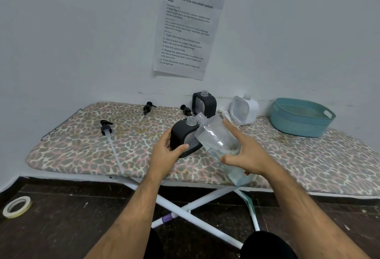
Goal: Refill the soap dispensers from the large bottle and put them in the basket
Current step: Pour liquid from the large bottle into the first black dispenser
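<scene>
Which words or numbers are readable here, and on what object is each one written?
All on the paper sheet on the wall:
"TASK ID 3797"
"Portion mixed nuts into small ziplock bags"
"1. Open the large bag of mixed nuts"
"3. Seal the ziplock bag"
The smaller paragraphs are too small to quote reliably.
No text is visible on the large bottle, dispensers or basket.

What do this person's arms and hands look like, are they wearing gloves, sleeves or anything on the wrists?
Both are bare. The left hand and right hand have no gloves, and no rings show. The forearms are uncovered up to the bottom edge of the picture, with no sleeve, watch or band on either wrist. Some arm hair shows.
</scene>
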